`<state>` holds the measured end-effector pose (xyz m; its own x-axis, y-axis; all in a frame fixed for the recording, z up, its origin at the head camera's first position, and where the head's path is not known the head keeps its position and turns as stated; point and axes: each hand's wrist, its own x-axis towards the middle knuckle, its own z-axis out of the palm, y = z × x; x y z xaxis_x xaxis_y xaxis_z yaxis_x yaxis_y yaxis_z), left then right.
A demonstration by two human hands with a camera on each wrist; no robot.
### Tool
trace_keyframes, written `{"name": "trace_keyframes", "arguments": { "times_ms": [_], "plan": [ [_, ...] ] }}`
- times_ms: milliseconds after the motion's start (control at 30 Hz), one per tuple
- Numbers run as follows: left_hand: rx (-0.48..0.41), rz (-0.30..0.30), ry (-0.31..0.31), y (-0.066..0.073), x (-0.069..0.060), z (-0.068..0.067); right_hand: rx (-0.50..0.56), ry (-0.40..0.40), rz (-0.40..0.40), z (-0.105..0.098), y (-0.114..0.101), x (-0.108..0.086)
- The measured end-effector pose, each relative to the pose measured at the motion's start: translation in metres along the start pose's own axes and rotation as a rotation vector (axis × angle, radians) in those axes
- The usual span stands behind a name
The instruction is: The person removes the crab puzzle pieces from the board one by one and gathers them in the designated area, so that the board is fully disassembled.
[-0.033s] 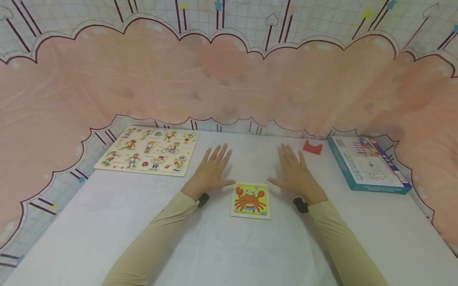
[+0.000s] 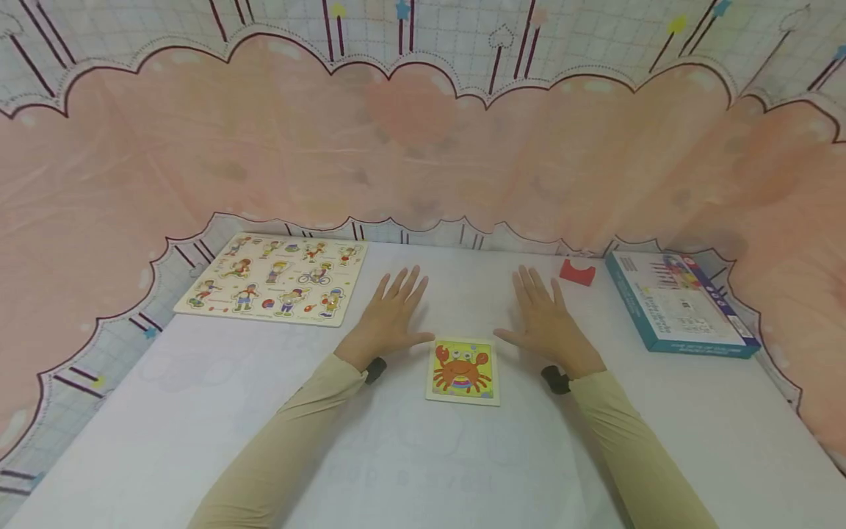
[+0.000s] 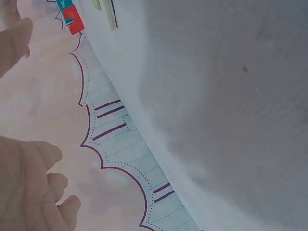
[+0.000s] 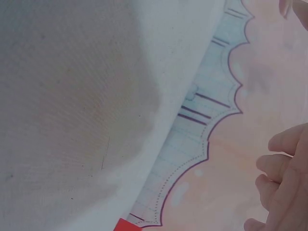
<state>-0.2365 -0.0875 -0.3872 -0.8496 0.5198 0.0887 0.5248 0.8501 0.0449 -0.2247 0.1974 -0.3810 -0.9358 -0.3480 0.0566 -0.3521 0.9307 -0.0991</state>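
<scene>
Because the crab puzzle (image 2: 463, 372) sits midway between the left hand (image 2: 386, 323) and the right hand (image 2: 545, 323), it seems placed to be equally handy to both; it lies flat on the white surface (image 2: 396, 455), its picture the right way up. Both hands are spread, fingers straight and thumbs pointing inward, and neither grips anything. The thumb tips lie near the puzzle's two upper corners, though I cannot tell whether the left one touches, nor whether the palms rest on the surface. The figure board (image 2: 260, 279) at far left and the teal-edged box (image 2: 687, 305) at far right are presumably set aside there, with a small red piece (image 2: 578, 276) near the box. The puzzle is thin and nearly square with a pale rim, perhaps wooden, as may be the larger rectangular board. The box looks like smooth cardboard, the red piece has a scooped-out edge, and the patterned backdrop (image 2: 297, 147) shows soft, fabric-like creases.
</scene>
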Motion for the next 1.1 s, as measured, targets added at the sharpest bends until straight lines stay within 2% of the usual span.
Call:
{"name": "trace_keyframes", "arguments": {
  "times_ms": [100, 300, 467, 667, 867, 1100],
  "plan": [
    [0.004, 0.002, -0.001, -0.001, 0.002, -0.002, -0.01, 0.003, -0.003, -0.003, 0.001, 0.0],
    [0.018, 0.012, -0.035, 0.001, -0.002, -0.002, -0.036, 0.002, -0.038, -0.005, -0.005, -0.003],
    [0.012, 0.042, -0.105, 0.008, -0.008, -0.001, -0.045, -0.028, -0.092, -0.003, -0.01, -0.01],
    [0.007, 0.069, -0.207, 0.018, -0.023, 0.004, -0.073, -0.053, -0.19, 0.005, -0.017, -0.023],
    [-0.004, 0.104, -0.272, 0.023, -0.035, 0.009, -0.149, -0.112, -0.282, 0.014, -0.024, -0.032],
    [0.015, 0.124, -0.323, 0.025, -0.035, 0.008, -0.136, -0.241, -0.303, 0.011, -0.033, -0.038]
  ]
}}
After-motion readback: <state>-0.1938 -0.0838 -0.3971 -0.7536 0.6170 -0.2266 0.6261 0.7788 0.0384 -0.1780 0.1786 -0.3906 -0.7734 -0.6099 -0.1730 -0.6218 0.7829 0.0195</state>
